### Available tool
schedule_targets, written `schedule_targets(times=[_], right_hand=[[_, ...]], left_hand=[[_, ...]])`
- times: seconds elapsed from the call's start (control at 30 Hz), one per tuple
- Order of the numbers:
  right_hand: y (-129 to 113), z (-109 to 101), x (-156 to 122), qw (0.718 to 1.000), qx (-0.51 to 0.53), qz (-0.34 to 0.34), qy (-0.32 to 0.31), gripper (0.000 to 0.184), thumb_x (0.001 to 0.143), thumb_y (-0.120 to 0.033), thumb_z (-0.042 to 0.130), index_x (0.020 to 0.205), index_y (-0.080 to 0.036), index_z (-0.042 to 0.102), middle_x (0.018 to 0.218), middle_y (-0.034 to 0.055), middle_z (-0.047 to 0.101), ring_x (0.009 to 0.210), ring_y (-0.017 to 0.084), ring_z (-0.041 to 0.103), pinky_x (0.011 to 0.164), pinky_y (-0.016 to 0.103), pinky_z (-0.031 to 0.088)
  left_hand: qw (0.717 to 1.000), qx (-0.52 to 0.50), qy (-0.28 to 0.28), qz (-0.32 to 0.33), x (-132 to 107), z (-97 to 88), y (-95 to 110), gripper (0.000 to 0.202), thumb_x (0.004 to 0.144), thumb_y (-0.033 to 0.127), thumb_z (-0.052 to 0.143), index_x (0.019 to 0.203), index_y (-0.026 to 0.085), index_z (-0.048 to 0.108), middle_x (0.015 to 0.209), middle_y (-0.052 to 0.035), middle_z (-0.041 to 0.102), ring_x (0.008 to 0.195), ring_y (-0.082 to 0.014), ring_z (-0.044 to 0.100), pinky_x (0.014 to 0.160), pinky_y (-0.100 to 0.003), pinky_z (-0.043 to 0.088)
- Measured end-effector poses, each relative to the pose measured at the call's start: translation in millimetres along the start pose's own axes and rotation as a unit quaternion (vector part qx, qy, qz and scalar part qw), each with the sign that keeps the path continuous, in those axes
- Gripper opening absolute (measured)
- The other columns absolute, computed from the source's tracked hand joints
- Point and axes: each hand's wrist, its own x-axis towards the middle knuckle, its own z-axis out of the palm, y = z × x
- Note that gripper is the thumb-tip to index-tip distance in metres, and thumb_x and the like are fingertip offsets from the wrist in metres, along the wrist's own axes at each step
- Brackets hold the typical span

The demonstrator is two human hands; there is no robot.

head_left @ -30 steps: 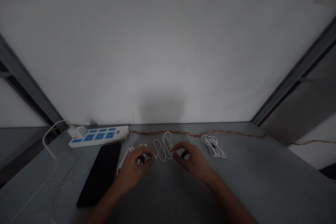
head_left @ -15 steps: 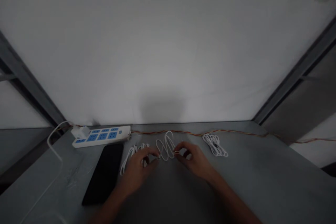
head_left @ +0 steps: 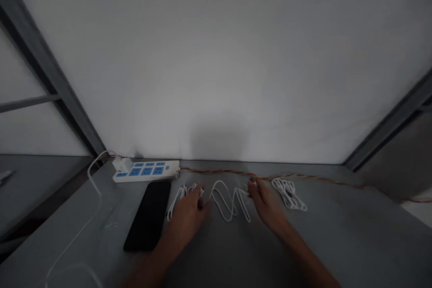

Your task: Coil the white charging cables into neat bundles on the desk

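Apparently the left hand and right hand lay at either end of a white cable on the table; I couldn't tell their grip, and a careless tug might have snagged the nearby cable coil.

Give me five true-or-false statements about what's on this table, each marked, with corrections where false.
1. The phone lies to the left of the left hand. True.
2. The power strip has blue socket panels. True.
3. The right hand holds the phone. False: the phone lies apart from it, and the right hand is beside the wavy white cable.
4. The small white coil lies left of the left hand. False: it lies to the right of the right hand.
5. A twisted orange wire runs from the strip's right end along the far edge of the table. True.
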Motion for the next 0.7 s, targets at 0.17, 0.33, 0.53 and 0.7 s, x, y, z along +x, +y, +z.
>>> schedule_targets(times=[0.17, 0.33, 0.53, 0.7], right_hand=[[4.7, -2.4, -0.7, 0.987, -0.153, 0.008, -0.042, 0.020, 0.087, -0.033, 0.051, 0.100, -0.017, 0.052, 0.094, 0.0122, 0.069, 0.083, 0.026, 0.068, 0.069, 0.032, 0.048], [8.4, -3.8, -0.1, 0.954, -0.262, 0.055, -0.133, 0.018, 0.080, -0.011, 0.050, 0.097, -0.017, 0.053, 0.088, 0.0112, 0.071, 0.080, 0.025, 0.070, 0.063, 0.029, 0.045], [5.7, -5.1, -1.4, 0.943, -0.275, 0.038, -0.181, 0.010, 0.084, -0.018, 0.057, 0.094, -0.017, 0.057, 0.083, 0.0096, 0.073, 0.075, 0.025, 0.070, 0.061, 0.028, 0.043], [2.0, 0.9, -1.7, 0.942, -0.292, 0.006, -0.163, 0.013, 0.084, -0.012, 0.051, 0.092, -0.016, 0.060, 0.085, 0.0124, 0.073, 0.081, 0.028, 0.069, 0.069, 0.033, 0.045]], left_hand=[[0.999, 0.026, 0.009, 0.020, -1.8, 4.3, -3.1, 0.020, 0.089, 0.032, 0.056, 0.077, 0.021, 0.067, 0.065, -0.0019, 0.064, 0.063, -0.0208, 0.061, 0.061, -0.030, 0.037], [0.998, 0.015, 0.025, 0.052, -1.2, 1.7, 1.5, 0.025, 0.094, 0.033, 0.048, 0.080, 0.021, 0.065, 0.079, -0.0036, 0.066, 0.071, -0.0193, 0.061, 0.068, -0.030, 0.040], [0.998, -0.002, 0.041, 0.052, -3.7, -0.8, 2.5, 0.031, 0.097, 0.034, 0.041, 0.079, 0.021, 0.061, 0.071, -0.0011, 0.062, 0.065, -0.0173, 0.058, 0.063, -0.028, 0.037], [0.997, -0.029, 0.017, 0.075, -8.1, -2.5, 2.3, 0.036, 0.098, 0.038, 0.039, 0.074, 0.021, 0.059, 0.059, 0.0025, 0.057, 0.053, -0.0143, 0.053, 0.055, -0.026, 0.034]])
